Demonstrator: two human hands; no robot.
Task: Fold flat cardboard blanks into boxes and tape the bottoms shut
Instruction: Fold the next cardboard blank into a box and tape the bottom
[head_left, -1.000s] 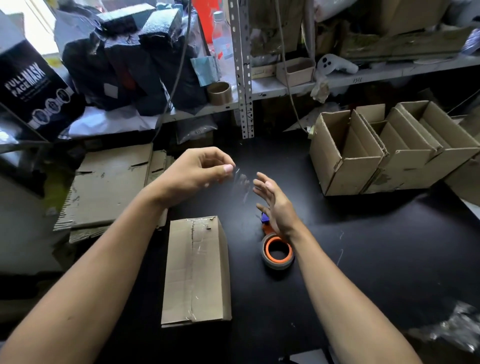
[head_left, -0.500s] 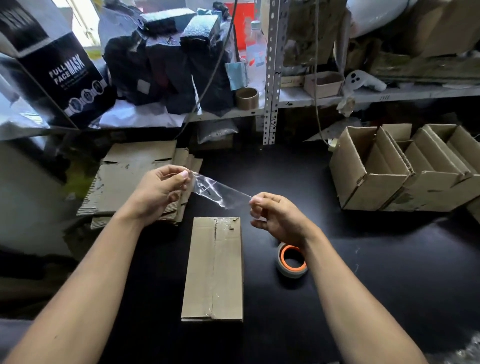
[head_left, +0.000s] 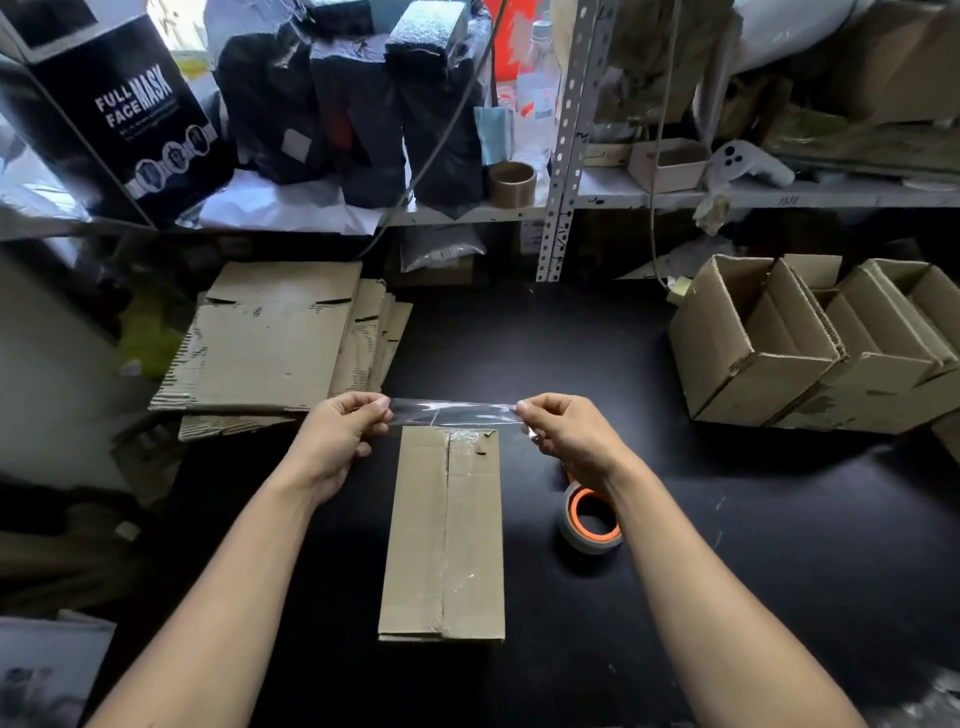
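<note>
Left hand (head_left: 340, 441): fingers curled, thumb and forefinger pinched together. Right hand (head_left: 569, 436): same pinch, fingertips facing the left's, level, well apart. Both forearms bare, extended forward.

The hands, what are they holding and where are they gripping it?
A strip of clear tape, stretched over the box's far end; left hand pinches its left end, right hand its right end.

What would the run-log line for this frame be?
left hand: pinches tape strip | right hand: pinches other end | strip: stretched over box far end
</note>
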